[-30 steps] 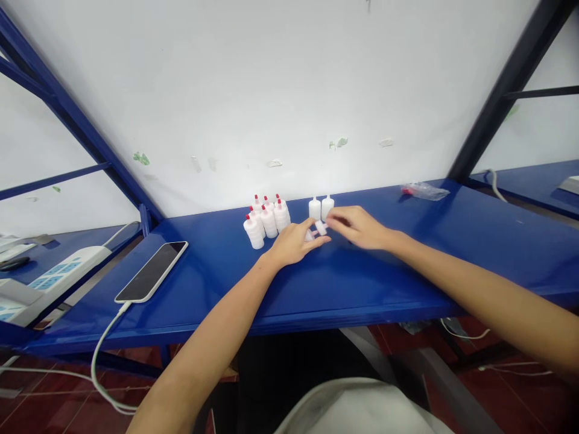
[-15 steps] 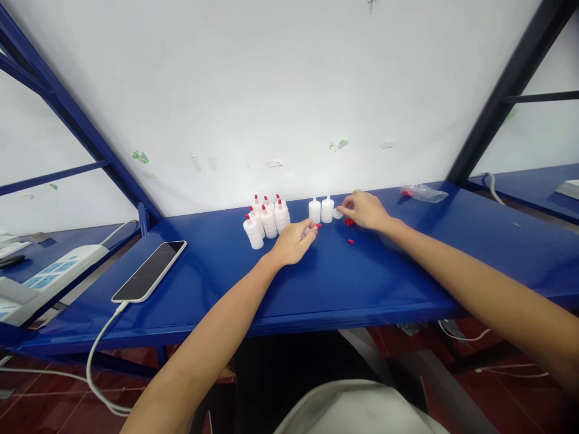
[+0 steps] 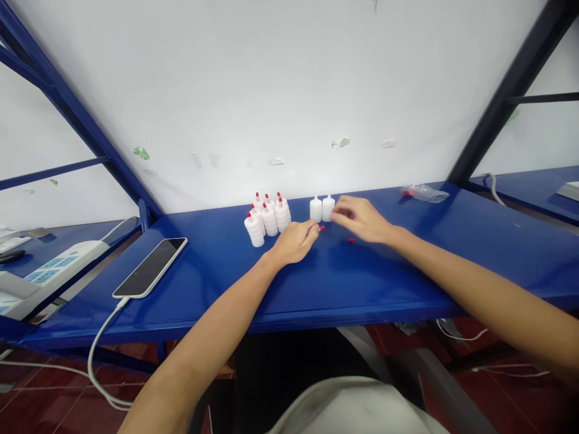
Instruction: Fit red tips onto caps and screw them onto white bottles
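My left hand (image 3: 296, 242) is closed in front of the grouped bottles. A small red tip (image 3: 322, 228) shows just past its fingertips. The rest of what it holds is hidden by the fingers. My right hand (image 3: 359, 218) has its fingers pinched together beside two white squeeze bottles with bare nozzles, the left one (image 3: 315, 210) and the right one (image 3: 328, 210). What lies in that pinch is too small and covered to name. Several white squeeze bottles (image 3: 270, 222) with red tip caps stand upright left of my hands. A loose red cap (image 3: 351, 240) lies below my right hand.
A clear plastic bag (image 3: 425, 193) with red pieces lies at the back right. A phone (image 3: 151, 268) on a white cable (image 3: 97, 343) rests at the left of the blue table (image 3: 316, 295). Blue frame posts stand at both sides; a power strip (image 3: 58, 271) is far left.
My right hand has shifted slightly left and lower, covering the red caps beneath it. The white piece at its fingertips no longer shows. My left hand has closed further over its piece.
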A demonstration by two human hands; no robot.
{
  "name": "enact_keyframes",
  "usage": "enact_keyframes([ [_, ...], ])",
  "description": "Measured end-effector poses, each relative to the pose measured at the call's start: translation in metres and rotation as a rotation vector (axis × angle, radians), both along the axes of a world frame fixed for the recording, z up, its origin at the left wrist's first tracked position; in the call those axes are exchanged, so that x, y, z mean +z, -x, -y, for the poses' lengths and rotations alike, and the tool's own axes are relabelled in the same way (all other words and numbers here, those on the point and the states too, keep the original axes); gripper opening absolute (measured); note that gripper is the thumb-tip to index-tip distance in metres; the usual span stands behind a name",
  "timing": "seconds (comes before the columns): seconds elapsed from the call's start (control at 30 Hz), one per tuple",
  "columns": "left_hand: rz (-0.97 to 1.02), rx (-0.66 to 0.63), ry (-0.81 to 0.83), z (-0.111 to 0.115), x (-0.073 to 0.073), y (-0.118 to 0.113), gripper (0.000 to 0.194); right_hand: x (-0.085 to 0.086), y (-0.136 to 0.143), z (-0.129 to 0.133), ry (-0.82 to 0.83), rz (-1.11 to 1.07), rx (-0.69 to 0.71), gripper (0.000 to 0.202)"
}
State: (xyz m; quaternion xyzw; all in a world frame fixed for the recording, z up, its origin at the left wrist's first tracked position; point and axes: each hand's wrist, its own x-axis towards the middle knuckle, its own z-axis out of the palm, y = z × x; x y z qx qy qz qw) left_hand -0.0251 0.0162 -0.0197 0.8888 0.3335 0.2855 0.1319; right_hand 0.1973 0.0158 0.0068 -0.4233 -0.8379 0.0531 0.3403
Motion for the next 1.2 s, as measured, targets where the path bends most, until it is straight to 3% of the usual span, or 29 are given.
enact_keyframes([
  [0.07, -0.014, -0.007, -0.02, 0.0, 0.0, 0.0, 0.036, -0.001, 0.008, 0.009, -0.007, 0.112, 0.139, 0.027],
  [0.13, -0.036, -0.004, -0.045, 0.0, 0.0, 0.0, 0.035, -0.001, 0.015, 0.015, -0.015, 0.24, 0.178, 0.021],
  [0.3, -0.132, 0.065, -0.094, 0.002, 0.0, -0.002, 0.034, -0.003, 0.023, 0.018, -0.243, 0.586, 0.09, 0.028],
  [0.43, -0.134, 0.163, -0.091, 0.004, 0.0, -0.007, 0.037, -0.008, 0.025, 0.017, -0.397, 0.718, -0.016, 0.031],
  [0.63, -0.13, 0.275, -0.042, 0.008, 0.002, -0.015, 0.039, -0.014, 0.031, 0.019, -0.366, 0.759, -0.112, 0.026],
  [0.87, -0.154, 0.457, -0.098, 0.019, 0.014, -0.029, 0.036, -0.001, 0.042, 0.027, -0.213, 0.691, -0.284, 0.036],
  [1.03, -0.219, 0.532, -0.119, 0.024, 0.016, -0.024, 0.03, 0.003, -0.001, -0.001, -0.071, 0.618, -0.575, 0.035],
  [1.2, -0.097, 0.46, -0.097, 0.016, 0.011, -0.012, 0.032, -0.008, -0.063, -0.039, -0.006, 0.461, -0.427, 0.033],
])
